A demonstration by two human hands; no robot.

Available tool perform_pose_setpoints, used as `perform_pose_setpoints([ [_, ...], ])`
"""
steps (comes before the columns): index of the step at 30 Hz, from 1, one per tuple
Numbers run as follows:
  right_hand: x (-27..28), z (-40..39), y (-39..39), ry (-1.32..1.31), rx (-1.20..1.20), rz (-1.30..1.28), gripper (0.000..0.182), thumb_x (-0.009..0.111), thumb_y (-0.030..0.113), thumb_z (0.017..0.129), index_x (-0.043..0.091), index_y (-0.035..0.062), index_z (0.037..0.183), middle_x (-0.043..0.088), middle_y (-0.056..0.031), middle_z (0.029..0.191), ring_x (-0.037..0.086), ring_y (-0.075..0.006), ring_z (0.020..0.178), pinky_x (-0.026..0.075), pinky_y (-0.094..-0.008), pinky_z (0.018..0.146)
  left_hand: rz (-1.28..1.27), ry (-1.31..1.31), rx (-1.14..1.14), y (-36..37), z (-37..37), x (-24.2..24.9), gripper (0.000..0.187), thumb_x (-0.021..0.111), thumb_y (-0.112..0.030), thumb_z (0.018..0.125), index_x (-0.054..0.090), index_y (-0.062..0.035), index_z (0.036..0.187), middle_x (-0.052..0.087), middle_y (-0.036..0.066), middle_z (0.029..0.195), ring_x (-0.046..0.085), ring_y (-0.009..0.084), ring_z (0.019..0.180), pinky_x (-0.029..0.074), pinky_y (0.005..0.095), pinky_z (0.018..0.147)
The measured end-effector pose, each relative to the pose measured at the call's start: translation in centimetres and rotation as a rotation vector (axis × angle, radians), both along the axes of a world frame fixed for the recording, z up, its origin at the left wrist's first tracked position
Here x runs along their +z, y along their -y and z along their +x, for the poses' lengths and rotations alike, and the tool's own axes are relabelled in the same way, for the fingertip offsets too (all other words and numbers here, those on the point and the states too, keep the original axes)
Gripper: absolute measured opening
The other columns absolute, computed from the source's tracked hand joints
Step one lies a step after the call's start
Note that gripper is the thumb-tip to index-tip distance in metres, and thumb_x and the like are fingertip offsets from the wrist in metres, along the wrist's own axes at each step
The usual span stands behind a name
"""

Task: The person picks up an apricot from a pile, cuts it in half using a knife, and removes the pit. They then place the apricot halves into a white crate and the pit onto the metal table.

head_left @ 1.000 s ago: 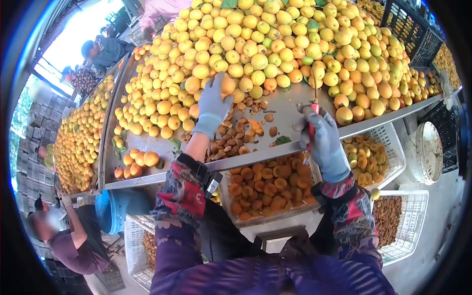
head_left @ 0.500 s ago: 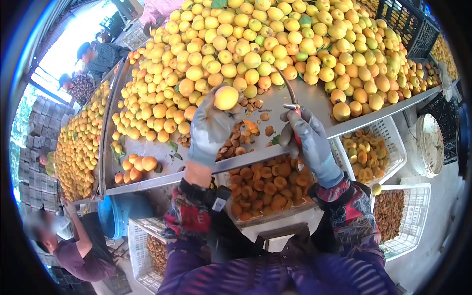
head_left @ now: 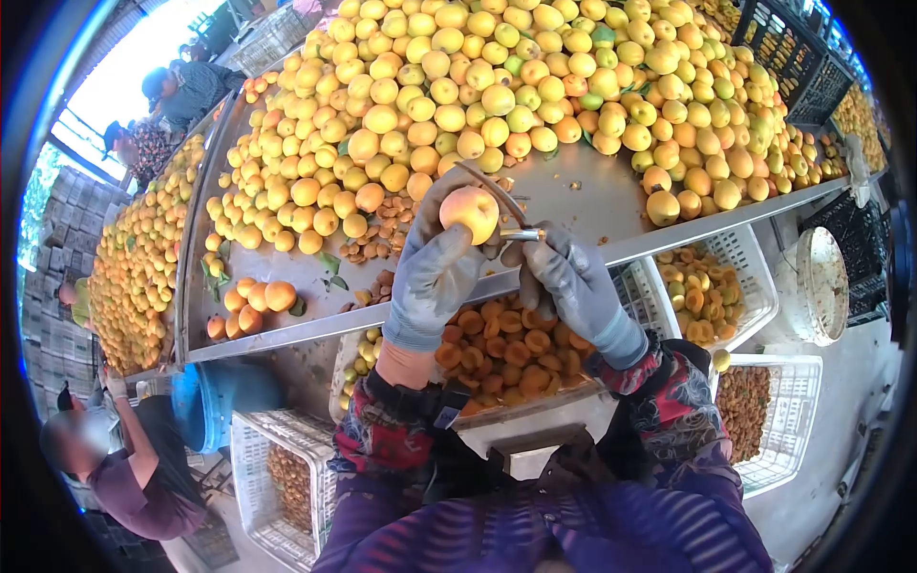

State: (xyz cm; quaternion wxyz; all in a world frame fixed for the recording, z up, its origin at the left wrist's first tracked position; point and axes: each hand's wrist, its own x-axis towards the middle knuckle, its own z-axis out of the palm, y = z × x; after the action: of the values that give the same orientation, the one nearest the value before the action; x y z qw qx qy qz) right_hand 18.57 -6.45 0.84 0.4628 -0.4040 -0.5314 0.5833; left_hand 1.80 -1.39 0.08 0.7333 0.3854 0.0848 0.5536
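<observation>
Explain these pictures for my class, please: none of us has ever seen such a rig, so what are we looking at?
There is no machine here: each grip is simply a gloved hand of one person. Every picture comes from a camera worn on that person's head, looking forward and down, so the patterned sleeves reach up from below.

The left grip holds a yellow-orange fruit. The right grip holds a curved-bladed tool close to that fruit; whether they touch is hard to tell.

On the metal table lies a large pile of similar fruit, with small brown pieces in front. Halved fruit lie below the table's edge.
</observation>
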Motion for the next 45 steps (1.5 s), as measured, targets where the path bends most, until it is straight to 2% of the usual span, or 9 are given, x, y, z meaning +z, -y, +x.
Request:
perform_pose_setpoints([
  [10, -1.1, -1.2, 0.0, -0.043, 0.011, 0.144, 0.042, 0.041, 0.046, 0.097, 0.057, 0.0068, 0.096, 0.049, 0.0029, 0.057, 0.040, -0.0034, 0.046, 0.029, -0.0182, 0.043, 0.078, -0.155, 0.039, -0.2, -0.7, -0.3, 0.047, 0.058, -0.006, 0.083, 0.042, 0.0024, 0.126, 0.052, 0.011, 0.118, 0.051, 0.0206, 0.110, 0.039, 0.0356, 0.097],
  [16, -1.5, -2.3, 0.3, -0.126, -0.056, 0.210, 0.028, 0.044, 0.029, 0.100, 0.056, 0.0048, 0.091, 0.044, 0.0062, 0.060, 0.037, -0.0007, 0.050, 0.027, -0.0187, 0.044, 0.069, -0.158, 0.078, 0.6, -0.1, 0.7, 0.047, 0.058, -0.005, 0.082, 0.042, 0.0024, 0.126, 0.052, 0.009, 0.115, 0.050, 0.0181, 0.107, 0.040, 0.0324, 0.095],
  [23, -1.7, -2.6, -0.3, -0.077, -0.050, 0.027, 0.028, 0.045, 0.028, 0.100, 0.055, 0.0043, 0.088, 0.045, 0.0062, 0.061, 0.038, -0.0005, 0.051, 0.029, -0.0182, 0.045, 0.065, -0.221, 0.097, 0.5, 0.0, 0.7, 0.044, 0.061, -0.006, 0.082, 0.043, 0.0018, 0.122, 0.052, 0.007, 0.111, 0.048, 0.0139, 0.102, 0.039, 0.0265, 0.091],
  [26, -1.5, -2.2, -0.7, -0.061, -0.061, -0.006, 0.028, 0.045, 0.029, 0.099, 0.055, 0.0047, 0.088, 0.046, 0.0061, 0.062, 0.039, -0.0005, 0.052, 0.030, -0.0181, 0.045, 0.123, -0.460, 0.193, 0.0, -0.4, 1.5, 0.042, 0.064, -0.008, 0.082, 0.046, 0.0010, 0.119, 0.054, 0.006, 0.108, 0.050, 0.0129, 0.098, 0.041, 0.0240, 0.087],
  [28, -1.6, -2.2, -0.6, -0.021, -0.051, 0.013, 0.028, 0.046, 0.029, 0.099, 0.055, 0.0049, 0.088, 0.047, 0.0060, 0.063, 0.040, -0.0006, 0.052, 0.031, -0.0182, 0.045, 0.425, -0.852, 0.378, -0.3, -1.0, 1.4, 0.039, 0.064, -0.012, 0.084, 0.049, 0.0007, 0.119, 0.056, 0.005, 0.102, 0.053, 0.0121, 0.091, 0.044, 0.0231, 0.081],
  [30, -2.2, -2.8, -0.5, -0.013, -0.110, 0.069, 0.030, 0.046, 0.026, 0.099, 0.053, -0.0008, 0.112, 0.052, 0.0027, 0.066, 0.049, -0.0039, 0.059, 0.040, -0.0232, 0.051, 0.264, -0.640, 0.411, 0.1, 0.4, 0.2, 0.036, 0.061, -0.016, 0.088, 0.050, 0.0006, 0.118, 0.058, 0.006, 0.102, 0.055, 0.0129, 0.090, 0.046, 0.0241, 0.079],
  [34, -3.5, -4.4, -0.3, -0.064, -0.155, 0.188, 0.029, 0.048, 0.025, 0.098, 0.052, -0.0016, 0.110, 0.061, -0.0055, 0.070, 0.060, -0.0131, 0.063, 0.045, -0.0288, 0.054, -0.159, -0.142, 0.266, 1.4, 1.9, 0.4, 0.042, 0.055, -0.029, 0.094, 0.049, 0.0014, 0.123, 0.061, 0.010, 0.107, 0.059, 0.0183, 0.093, 0.048, 0.0306, 0.083],
  [37, -3.4, -3.9, -0.3, 0.190, -0.202, 0.186, 0.027, 0.053, 0.023, 0.095, 0.052, -0.0010, 0.105, 0.061, -0.0198, 0.076, 0.064, -0.0340, 0.071, 0.047, -0.0342, 0.058, -0.170, -0.141, 0.246, 1.0, 1.6, 0.3, 0.042, 0.051, -0.033, 0.096, 0.050, -0.0002, 0.121, 0.061, 0.012, 0.109, 0.061, 0.0188, 0.094, 0.050, 0.0300, 0.081],
  [45, -3.3, -3.5, -0.5, 0.381, -0.275, 0.300, 0.022, 0.055, 0.023, 0.093, 0.050, 0.0020, 0.091, 0.056, -0.0180, 0.066, 0.060, -0.0363, 0.063, 0.044, -0.0377, 0.052, 0.122, -0.357, 0.512, -0.2, 0.7, -1.3, 0.038, 0.055, -0.029, 0.095, 0.050, -0.0016, 0.120, 0.060, 0.009, 0.106, 0.060, 0.0144, 0.089, 0.050, 0.0267, 0.078],
])
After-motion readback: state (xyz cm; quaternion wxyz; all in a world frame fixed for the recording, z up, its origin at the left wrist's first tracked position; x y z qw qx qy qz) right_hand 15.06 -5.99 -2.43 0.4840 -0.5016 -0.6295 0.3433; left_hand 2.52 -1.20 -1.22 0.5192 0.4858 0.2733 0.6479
